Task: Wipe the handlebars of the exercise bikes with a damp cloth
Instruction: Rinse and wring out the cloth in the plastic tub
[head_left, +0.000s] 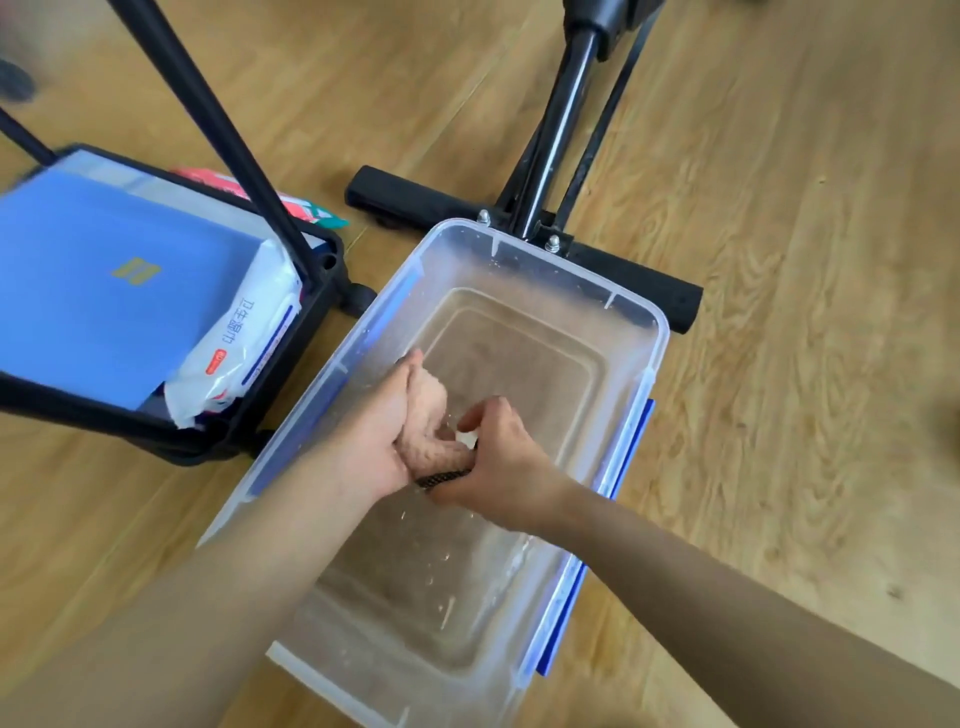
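A pinkish cloth (427, 415), twisted into a thick roll, is held over a clear plastic tub (631, 358) with shallow water in it. My left hand (376, 434) grips the cloth's left end and my right hand (501, 460) grips its right end, with a dark edge of the cloth showing under the right fingers. Drops are falling and splashing on the water below. Behind the tub stands the black base and upright frame of an exercise bike (550, 156); its handlebars are out of view.
A black wheeled cart (311, 306) at the left holds a blue box (104, 291) and a white wet-wipes pack (234, 353). A black slanted pole (208, 114) rises from the cart. The bike's foot bar (649, 286) touches the tub's far end. Wooden floor lies all around.
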